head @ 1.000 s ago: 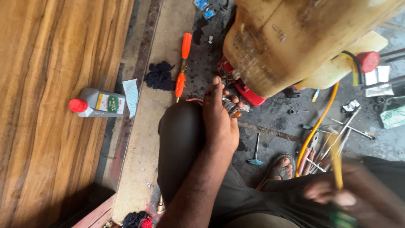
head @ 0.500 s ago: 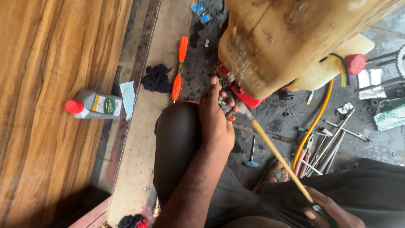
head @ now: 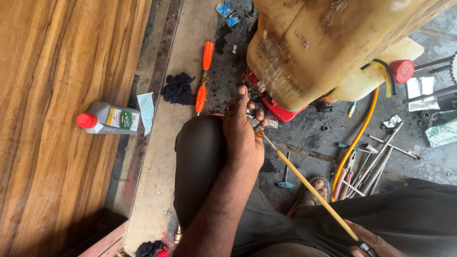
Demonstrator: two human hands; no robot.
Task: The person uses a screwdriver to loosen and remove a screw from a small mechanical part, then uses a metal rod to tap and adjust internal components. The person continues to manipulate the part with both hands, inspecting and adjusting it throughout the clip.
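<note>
My left hand [head: 243, 135] rests on my knee, fingers [head: 259, 114] closed around a small metal fitting [head: 253, 120] under the tank [head: 328, 43], steadying it. My right hand [head: 366, 240] grips the yellow rod [head: 309, 188], aiming it into the fitting.

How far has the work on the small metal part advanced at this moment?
Done: the long yellow-handled screwdriver has its tip at the small metal part. In hand: the left hand grips that part, the right hand holds the handle. Left: the yellowish plastic tank is untouched.
</note>
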